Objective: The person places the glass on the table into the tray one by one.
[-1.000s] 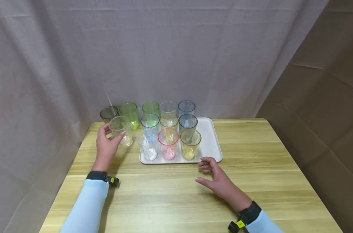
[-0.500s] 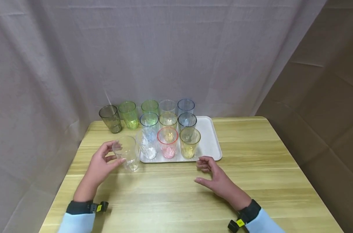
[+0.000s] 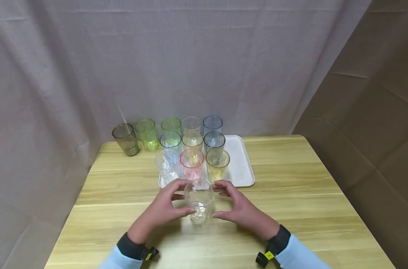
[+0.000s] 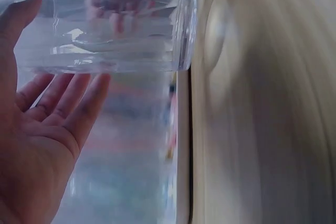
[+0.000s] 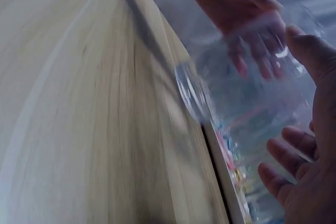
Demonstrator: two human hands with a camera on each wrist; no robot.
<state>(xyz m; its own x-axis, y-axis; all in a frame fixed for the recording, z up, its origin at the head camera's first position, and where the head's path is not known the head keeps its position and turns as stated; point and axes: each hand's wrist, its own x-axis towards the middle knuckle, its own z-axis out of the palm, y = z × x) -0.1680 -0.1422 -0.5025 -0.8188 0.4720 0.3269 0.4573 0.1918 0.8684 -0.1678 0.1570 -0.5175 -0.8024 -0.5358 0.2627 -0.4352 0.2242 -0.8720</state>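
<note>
While the left hand [image 3: 165, 205] pinches its left side, the colourless transparent tumbler [image 3: 198, 203] sits between both hands, over the light wood-grained worktop [image 3: 308, 209] and in front of the white rectangular tray [image 3: 241, 164]. Its walls look smooth and clear enough to show the fingers behind them, and white glints run along the side; the base is thick and bright, and the body narrows slightly from a wide round mouth down to it. The mouth points up and the base down, so the long axis runs close to vertical. Its base appears to be just above the worktop.

The left grip is thumb on the near side, fingers round the far side. At the right, the right hand [image 3: 242, 209] has its grip spread in a curve, thumb apart from the fingers, fingertips just beside the tumbler; whether they touch it, I cannot tell. Beyond it on the tray stands the pink tumbler with a red rim [image 3: 192, 172].
</note>
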